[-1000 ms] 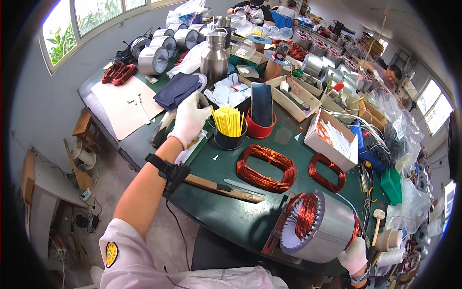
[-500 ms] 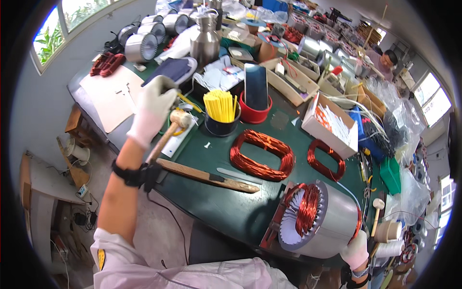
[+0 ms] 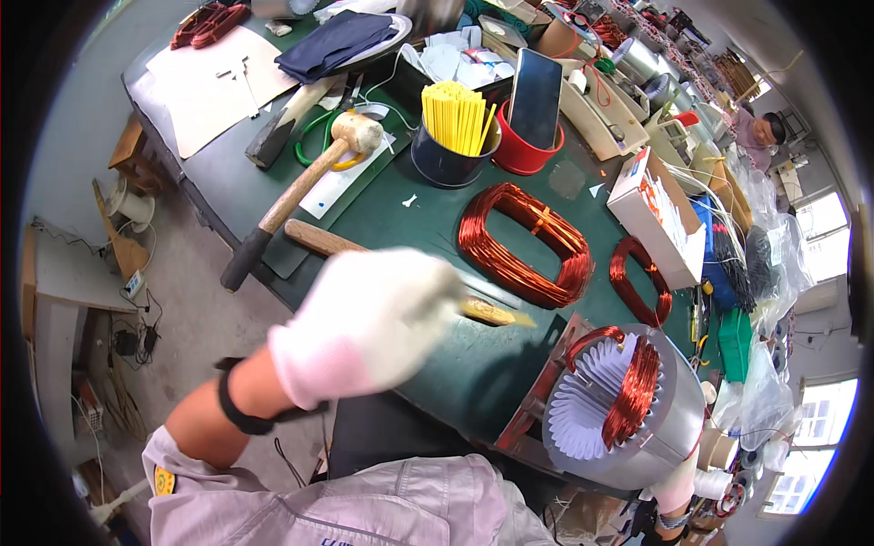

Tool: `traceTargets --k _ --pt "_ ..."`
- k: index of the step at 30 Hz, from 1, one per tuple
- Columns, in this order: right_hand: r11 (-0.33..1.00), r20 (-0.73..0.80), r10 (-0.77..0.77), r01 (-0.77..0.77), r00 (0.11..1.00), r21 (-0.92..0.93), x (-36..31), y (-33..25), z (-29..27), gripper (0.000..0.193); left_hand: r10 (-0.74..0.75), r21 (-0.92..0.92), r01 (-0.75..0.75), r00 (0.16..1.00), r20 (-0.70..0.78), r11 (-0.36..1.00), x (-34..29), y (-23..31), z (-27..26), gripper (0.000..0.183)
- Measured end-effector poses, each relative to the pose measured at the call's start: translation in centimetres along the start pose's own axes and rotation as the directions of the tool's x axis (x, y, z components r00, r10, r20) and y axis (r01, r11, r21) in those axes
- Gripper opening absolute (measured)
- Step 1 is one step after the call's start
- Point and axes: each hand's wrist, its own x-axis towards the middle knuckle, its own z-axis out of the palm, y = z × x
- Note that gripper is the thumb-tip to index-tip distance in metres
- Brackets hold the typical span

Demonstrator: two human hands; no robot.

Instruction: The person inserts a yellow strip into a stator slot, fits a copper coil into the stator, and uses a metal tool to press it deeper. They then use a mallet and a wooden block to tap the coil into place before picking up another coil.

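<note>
Green surface (image 3: 451,396) bears a coil (image 3: 510,272). Left hand (image 3: 373,314) curls at its eight o'clock, right hand (image 3: 675,490) is at five; I cannot tell either grip.

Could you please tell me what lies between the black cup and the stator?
The head view shows the larger copper coil between cup and stator.

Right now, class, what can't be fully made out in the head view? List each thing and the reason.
In the head view:
Left hand: its fingers are blurred; whether they grip anything is unclear.
Wooden stick: partly covered by the left hand.
Right hand: fingertips hidden behind the metal cylinder.
Metal container: top cut off by the upper edge.
</note>
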Motion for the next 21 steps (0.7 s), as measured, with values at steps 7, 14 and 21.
traceTargets --k 7,14,21 --pt "0.978 -0.03 -0.033 0.038 0.999 0.204 1.5 -0.6 0.5 0.084 -0.034 -0.257 0.096 0.972 0.234 0.962 0.7 1.8 5.6 0.012" --pt "0.977 -0.059 -0.014 0.026 0.998 0.212 0.7 -0.8 0.4 0.083 0.044 -0.168 0.007 0.954 0.298 0.986 1.8 2.1 5.9 0.009" --pt "0.976 0.013 -0.219 0.219 0.976 0.011 1.4 3.3 1.4 0.082 0.022 -0.199 0.065 0.913 0.407 0.978 4.1 1.1 5.6 0.016"
